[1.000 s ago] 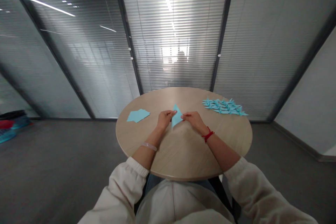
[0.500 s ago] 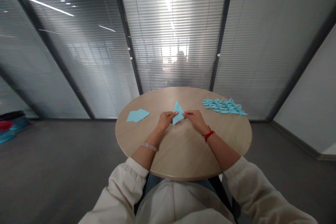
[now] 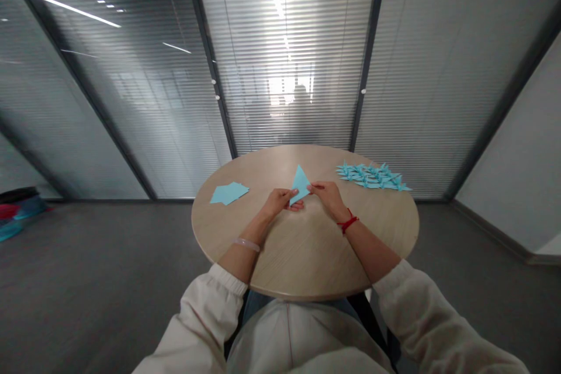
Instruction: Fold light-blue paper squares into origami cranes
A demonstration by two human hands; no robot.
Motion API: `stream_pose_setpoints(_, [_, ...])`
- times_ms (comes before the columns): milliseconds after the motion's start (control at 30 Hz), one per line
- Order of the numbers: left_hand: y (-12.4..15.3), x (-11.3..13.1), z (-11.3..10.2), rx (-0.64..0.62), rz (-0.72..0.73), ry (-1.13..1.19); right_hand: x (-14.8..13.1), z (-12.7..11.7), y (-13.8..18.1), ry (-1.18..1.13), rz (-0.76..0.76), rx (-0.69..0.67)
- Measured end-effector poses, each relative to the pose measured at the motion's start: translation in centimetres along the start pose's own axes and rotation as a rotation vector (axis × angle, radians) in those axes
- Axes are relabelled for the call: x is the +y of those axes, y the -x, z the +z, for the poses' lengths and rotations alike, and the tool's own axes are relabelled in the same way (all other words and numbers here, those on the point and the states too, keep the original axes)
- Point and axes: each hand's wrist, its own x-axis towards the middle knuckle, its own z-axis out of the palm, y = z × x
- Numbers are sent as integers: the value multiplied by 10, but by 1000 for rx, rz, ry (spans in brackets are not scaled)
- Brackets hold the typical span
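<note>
A light-blue sheet of origami paper, folded into a triangle, is held up over the middle of the round table with its tip pointing away from me. My left hand pinches its lower left side, thumb on top and fingers underneath. At the right corner, my right hand grips the paper between thumb and fingertips. The paper hides part of the left fingers.
Flat light-blue paper sheets lie in a loose stack at the table's left. Several folded blue paper cranes sit grouped at the back right of the wooden table. Beyond stands a glass partition with blinds.
The folded paper has shifted slightly away and to the right, tilting a little. More of my left fingers show beneath it. Both hands keep their hold.
</note>
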Motion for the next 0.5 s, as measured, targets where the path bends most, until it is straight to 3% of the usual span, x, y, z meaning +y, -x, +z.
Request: stream_pose_setpoints(500, [0, -2, -2, -64, -67, 81, 2, -5, -3, -24, 58, 80])
